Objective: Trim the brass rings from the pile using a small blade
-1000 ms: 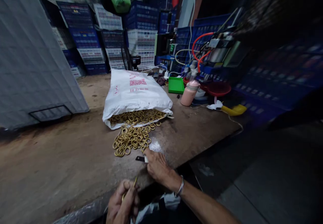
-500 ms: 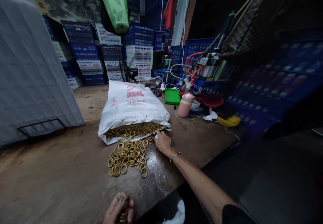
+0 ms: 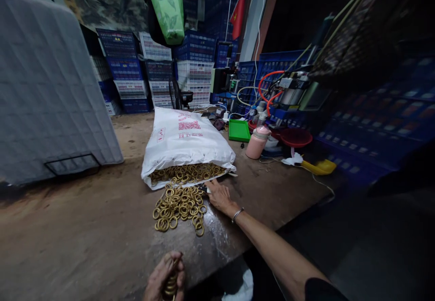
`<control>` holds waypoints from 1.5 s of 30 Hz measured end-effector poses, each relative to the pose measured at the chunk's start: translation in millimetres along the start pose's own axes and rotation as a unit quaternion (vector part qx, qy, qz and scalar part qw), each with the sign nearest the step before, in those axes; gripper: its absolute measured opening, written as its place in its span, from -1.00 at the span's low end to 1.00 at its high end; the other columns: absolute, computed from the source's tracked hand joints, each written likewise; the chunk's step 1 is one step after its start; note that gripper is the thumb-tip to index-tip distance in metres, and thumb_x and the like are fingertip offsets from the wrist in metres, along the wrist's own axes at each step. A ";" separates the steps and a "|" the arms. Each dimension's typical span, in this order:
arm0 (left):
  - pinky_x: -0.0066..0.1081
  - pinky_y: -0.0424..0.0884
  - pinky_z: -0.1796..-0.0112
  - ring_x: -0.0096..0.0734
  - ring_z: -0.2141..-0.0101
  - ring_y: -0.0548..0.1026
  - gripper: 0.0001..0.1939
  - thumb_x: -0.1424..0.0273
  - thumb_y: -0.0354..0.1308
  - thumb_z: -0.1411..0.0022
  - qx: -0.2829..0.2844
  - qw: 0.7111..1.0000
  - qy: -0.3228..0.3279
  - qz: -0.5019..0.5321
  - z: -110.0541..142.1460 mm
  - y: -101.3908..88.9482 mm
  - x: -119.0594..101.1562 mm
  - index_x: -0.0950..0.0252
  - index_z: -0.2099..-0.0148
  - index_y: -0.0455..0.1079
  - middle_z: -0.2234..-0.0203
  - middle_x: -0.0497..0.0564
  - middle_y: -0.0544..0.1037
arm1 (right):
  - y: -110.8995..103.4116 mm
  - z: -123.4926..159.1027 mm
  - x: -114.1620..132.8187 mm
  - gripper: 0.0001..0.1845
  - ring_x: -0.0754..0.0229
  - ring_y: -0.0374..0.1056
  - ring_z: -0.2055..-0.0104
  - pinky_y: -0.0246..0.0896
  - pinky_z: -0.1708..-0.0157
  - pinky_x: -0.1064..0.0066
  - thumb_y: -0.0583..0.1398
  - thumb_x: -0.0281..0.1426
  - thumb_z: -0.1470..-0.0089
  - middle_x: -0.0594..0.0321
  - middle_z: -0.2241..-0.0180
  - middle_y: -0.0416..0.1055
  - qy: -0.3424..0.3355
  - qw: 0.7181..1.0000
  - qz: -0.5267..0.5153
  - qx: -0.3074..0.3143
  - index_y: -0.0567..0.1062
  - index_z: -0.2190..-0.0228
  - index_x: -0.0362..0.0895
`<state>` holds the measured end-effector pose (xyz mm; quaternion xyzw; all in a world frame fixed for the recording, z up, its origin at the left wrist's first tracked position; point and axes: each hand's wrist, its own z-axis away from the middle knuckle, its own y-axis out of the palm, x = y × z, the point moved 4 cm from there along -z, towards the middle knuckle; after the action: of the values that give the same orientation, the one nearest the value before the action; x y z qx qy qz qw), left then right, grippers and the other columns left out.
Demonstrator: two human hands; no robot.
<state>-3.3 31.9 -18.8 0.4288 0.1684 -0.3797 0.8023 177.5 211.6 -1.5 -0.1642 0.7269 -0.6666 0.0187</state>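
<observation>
My left hand (image 3: pixel 162 277) is closed around several stacked brass rings (image 3: pixel 171 285) at the bottom of the view, over the table's near edge. My right hand (image 3: pixel 220 196) reaches forward and grips a small tool with a dark flat blade and a white part (image 3: pixel 204 188); its exact kind is unclear. The blade lies at the right edge of a loose pile of brass rings (image 3: pixel 179 208), just in front of the bag's mouth. A white woven bag (image 3: pixel 190 140) with red print lies on its side, and more rings fill its opening.
Right of the bag are a green tray (image 3: pixel 239 131), a pink bottle (image 3: pixel 257 143), a red dish (image 3: pixel 295 137) and a yellow scoop (image 3: pixel 319 167). A grey padded panel (image 3: pixel 61 88) stands at the left. Stacked crates (image 3: pixel 125 68) line the back of the table (image 3: pixel 84 228).
My right hand went forward with the tool from the near edge to the bag's mouth, then slightly back toward the pile. Several rings now show stacked in my left hand.
</observation>
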 end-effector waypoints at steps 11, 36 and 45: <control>-0.62 0.05 0.72 -0.63 0.66 0.26 -0.74 0.37 0.32 0.23 0.049 0.998 0.045 -0.015 3.7 4.3 -4.0 0.36 0.46 0.35 0.55 -0.01 0.44 | 8.6 27.6 1.5 -0.80 0.26 0.27 0.44 -0.02 0.47 0.53 0.05 -0.43 0.04 0.27 0.47 0.41 0.020 0.983 -0.168 -0.074 0.42 0.33 -0.10; -0.60 0.19 0.62 -0.62 0.67 0.25 -0.76 0.25 0.18 0.04 -0.009 0.956 0.213 -0.203 15.7 27.5 -6.8 0.31 0.47 0.27 0.68 -0.18 0.32 | -19.1 121.6 99.0 -0.89 0.30 0.23 0.46 0.07 0.43 0.52 0.05 -0.41 -0.01 0.33 0.50 0.33 -0.097 0.903 -0.419 0.025 0.35 0.37 -0.12; -0.51 0.27 0.43 -0.42 0.52 0.38 -0.84 0.29 0.15 0.01 -0.041 0.883 0.337 -0.325 18.8 20.7 -13.6 0.29 0.47 0.41 0.61 -0.05 0.45 | -12.3 117.8 95.5 -0.67 0.35 0.10 0.55 0.00 0.54 0.54 -0.03 -0.24 -0.09 0.39 0.64 0.17 -0.018 0.886 -0.458 0.078 0.26 0.60 -0.15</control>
<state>2.3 29.9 11.7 0.4189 0.5736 -0.4448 0.5456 118.8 72.2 15.8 -0.4883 0.5163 -0.6526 -0.2630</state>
